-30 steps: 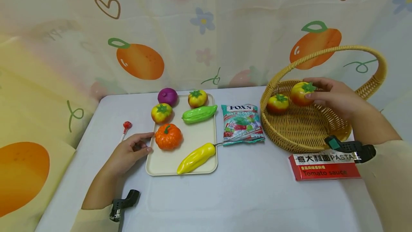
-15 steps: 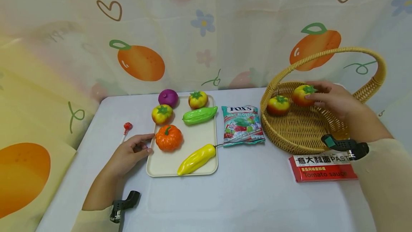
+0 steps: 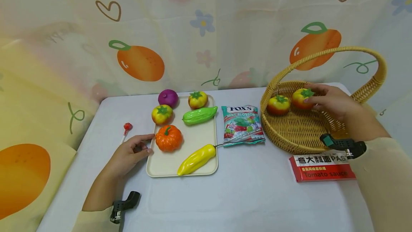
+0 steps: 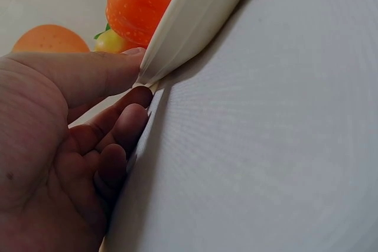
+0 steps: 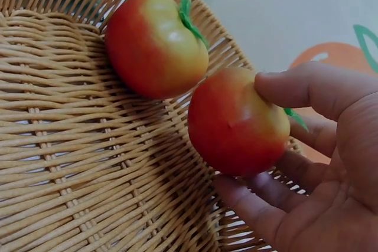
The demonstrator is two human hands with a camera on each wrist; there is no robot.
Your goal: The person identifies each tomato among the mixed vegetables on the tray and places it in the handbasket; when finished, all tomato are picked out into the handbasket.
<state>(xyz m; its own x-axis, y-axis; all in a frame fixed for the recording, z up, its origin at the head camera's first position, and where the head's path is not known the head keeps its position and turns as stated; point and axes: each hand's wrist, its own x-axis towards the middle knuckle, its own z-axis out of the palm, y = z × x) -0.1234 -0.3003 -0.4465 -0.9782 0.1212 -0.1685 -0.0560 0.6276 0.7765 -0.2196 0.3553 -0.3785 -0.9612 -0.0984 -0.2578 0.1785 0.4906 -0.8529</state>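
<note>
My right hand (image 3: 333, 101) is inside the wicker basket (image 3: 299, 142), thumb and fingers round a red-and-yellow toy tomato (image 3: 302, 99) with a green calyx. A second such tomato (image 3: 278, 105) lies just left of it in the basket; the right wrist view shows the held tomato (image 5: 236, 128) right beside it, close to the woven wall. At the left edge of a cream tray (image 3: 196, 135), my left hand (image 3: 128, 153) pinches the rim (image 4: 177, 33) between thumb and fingers. Nearest to that hand on the tray is an orange toy pumpkin (image 3: 168, 138).
Also on the tray are a yellow pepper (image 3: 196, 159), a green gourd-like vegetable (image 3: 200, 115), a purple onion (image 3: 168, 98) and two more tomatoes. A FOX'S candy bag (image 3: 243, 124) lies between tray and basket. A pasta box (image 3: 323, 169) and a lollipop (image 3: 127, 126) lie outside.
My right hand has lowered the tomato slightly into the basket, beside the other tomato. The left hand stays at the tray's edge.
</note>
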